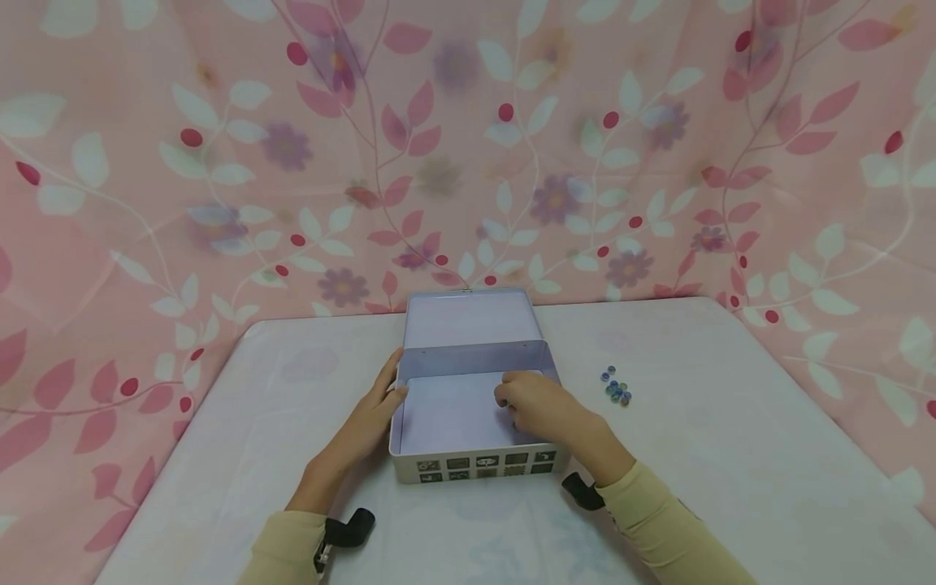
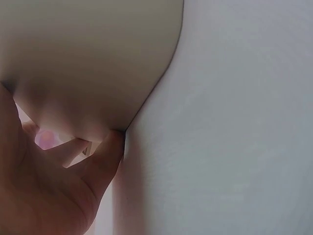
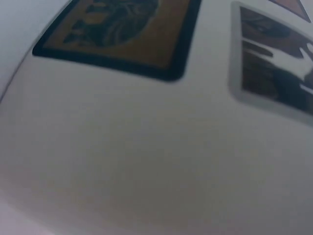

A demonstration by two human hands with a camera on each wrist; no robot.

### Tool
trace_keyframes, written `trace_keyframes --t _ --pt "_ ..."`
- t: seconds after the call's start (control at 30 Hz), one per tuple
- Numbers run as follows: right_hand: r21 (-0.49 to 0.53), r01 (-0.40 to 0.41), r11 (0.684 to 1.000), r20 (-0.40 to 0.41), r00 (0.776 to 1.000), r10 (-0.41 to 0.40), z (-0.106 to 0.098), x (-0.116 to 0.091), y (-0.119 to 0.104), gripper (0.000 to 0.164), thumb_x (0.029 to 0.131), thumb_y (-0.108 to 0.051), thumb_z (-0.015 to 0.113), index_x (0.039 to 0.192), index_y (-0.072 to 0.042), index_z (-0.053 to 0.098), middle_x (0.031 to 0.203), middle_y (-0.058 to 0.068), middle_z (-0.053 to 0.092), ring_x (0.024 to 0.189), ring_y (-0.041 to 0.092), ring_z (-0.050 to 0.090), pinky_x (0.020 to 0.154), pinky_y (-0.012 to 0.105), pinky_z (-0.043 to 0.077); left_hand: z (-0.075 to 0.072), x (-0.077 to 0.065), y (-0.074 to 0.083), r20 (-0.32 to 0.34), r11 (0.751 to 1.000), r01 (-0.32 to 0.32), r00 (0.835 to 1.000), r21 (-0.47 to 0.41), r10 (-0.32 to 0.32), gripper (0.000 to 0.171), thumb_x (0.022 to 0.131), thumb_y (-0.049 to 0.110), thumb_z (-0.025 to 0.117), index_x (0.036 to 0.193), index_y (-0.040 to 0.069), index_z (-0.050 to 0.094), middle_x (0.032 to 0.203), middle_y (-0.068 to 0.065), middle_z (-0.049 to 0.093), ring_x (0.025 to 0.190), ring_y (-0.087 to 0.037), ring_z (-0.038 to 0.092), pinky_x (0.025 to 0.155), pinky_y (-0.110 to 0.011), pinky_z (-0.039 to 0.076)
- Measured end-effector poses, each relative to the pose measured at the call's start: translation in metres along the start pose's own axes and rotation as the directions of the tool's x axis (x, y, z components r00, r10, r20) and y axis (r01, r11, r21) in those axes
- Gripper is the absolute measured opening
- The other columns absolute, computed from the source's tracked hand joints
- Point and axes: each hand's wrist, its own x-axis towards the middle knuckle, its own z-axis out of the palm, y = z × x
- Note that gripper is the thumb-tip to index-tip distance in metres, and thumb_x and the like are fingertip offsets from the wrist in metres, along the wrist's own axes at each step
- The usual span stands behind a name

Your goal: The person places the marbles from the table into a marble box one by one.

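A pale rectangular tin box stands on the table with its hinged lid raised at the back. Small dark picture squares are printed on its front wall, and the inside is pale lilac. My left hand grips the left wall, its thumb by the rim. In the left wrist view, the fingers of the left hand touch the box wall. My right hand reaches over the right wall into the box, fingers curled down; I cannot tell whether they hold anything. The right wrist view shows only the printed outer wall.
Several small blue and greenish glass marbles lie in a loose cluster on the white tablecloth, to the right of the box. A pink floral curtain hangs behind the table and along both sides.
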Motion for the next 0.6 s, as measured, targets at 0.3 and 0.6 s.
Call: trace_keyframes --t 0.3,0.6 --pt "-0.004 -0.003 1.000 0.009 1.000 0.003 0.005 0.002 0.002 0.016 0.084 0.001 0.072 0.095 -0.010 0.076 0.091 0.001 0.068 0.085 0.016 0.067 0.078 0.032 0.057 0.000 -0.001 0.001 0.001 1.000 -0.001 1.000 0.000 0.001 0.062 0.108 0.032 0.036 0.159 0.039 0.003 0.169 -0.007 0.010 0.155 -0.035 0.010 0.121 -0.063 0.015" --pt "-0.001 0.005 1.000 0.025 1.000 -0.005 0.005 0.002 0.001 0.016 0.084 0.000 0.070 0.095 -0.010 0.076 0.092 0.001 0.068 0.085 0.016 0.066 0.078 0.033 0.056 0.005 0.015 -0.035 -0.038 0.999 -0.044 0.998 -0.007 0.043 0.059 0.107 0.041 0.038 0.153 0.054 0.004 0.168 -0.001 0.011 0.155 -0.033 0.012 0.120 -0.065 0.016"
